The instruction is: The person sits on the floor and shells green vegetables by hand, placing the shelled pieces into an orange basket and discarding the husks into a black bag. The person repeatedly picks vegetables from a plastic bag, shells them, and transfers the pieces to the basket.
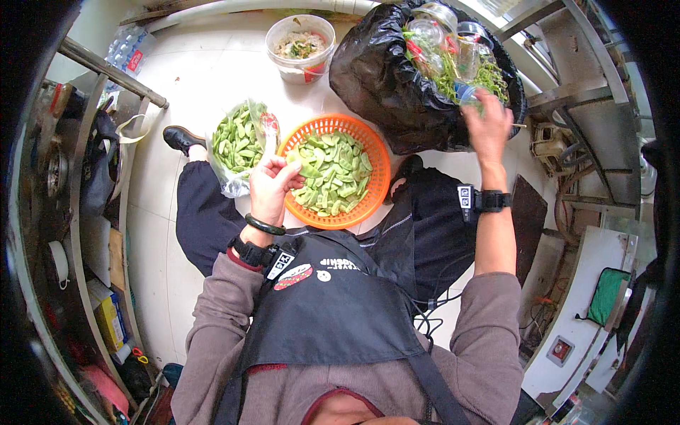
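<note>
My left hand (270,183) pinches a flat green bean pod (307,167) between thumb and fingers, over the left side of an orange plastic colander (378,197). Flat bean pieces (340,172) fill much of that colander. Beside it on the left, a clear plastic bag (234,187) stands full of more flat green beans (239,139). My right hand (490,123), blurred, is over the near edge of a black garbage bag (372,79), close to a blue item (465,92). Whether its fingers hold anything is unclear.
Clear plastic containers (427,33) and green trimmings (491,79) fill the garbage bag. A white bucket (298,71) with food scraps stands on the tiled floor (212,69). Metal shelving (87,175) lines the left; a metal frame (595,143) stands right. Black cables (425,319) hang near my right thigh.
</note>
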Demonstrator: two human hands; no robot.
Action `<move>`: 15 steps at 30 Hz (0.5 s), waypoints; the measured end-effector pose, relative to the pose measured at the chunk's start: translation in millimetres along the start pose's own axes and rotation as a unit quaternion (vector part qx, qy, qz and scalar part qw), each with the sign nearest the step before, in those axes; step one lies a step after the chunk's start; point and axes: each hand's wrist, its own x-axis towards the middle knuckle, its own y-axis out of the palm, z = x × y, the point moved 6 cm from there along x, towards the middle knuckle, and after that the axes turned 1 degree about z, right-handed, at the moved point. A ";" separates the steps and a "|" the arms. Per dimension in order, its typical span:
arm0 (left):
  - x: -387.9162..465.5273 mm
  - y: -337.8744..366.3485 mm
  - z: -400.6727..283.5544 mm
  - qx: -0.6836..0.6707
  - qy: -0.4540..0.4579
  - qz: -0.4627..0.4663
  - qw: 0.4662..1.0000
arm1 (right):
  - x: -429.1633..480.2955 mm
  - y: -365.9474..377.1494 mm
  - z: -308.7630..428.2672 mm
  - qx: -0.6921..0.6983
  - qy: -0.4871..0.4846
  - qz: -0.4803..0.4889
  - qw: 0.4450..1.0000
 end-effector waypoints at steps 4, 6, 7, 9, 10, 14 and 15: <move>-3.8 0.7 3.6 0.011 -0.003 -0.010 1.000 | 7.2 -40.8 -10.4 -0.020 0.006 -0.117 0.993; -6.3 5.7 6.0 0.011 -0.002 -0.006 1.000 | -8.6 -20.4 26.5 -0.136 -0.116 -0.051 0.983; -8.4 7.9 6.8 0.014 -0.001 -0.004 1.000 | -19.3 -7.1 42.8 -0.118 -0.146 0.001 0.982; -13.0 9.4 4.2 0.031 0.007 0.000 1.000 | -39.3 13.8 60.8 -0.151 -0.123 0.138 0.971; -14.7 9.6 1.2 0.044 0.013 0.004 0.999 | -43.4 2.8 69.8 -0.116 -0.149 0.094 0.978; -21.6 11.6 -13.0 0.079 0.045 0.034 0.995 | -60.5 -46.7 87.4 0.046 -0.134 0.026 0.990; -25.1 15.5 -14.2 0.059 0.047 0.055 0.996 | -69.3 -55.4 97.1 0.091 -0.138 0.015 0.986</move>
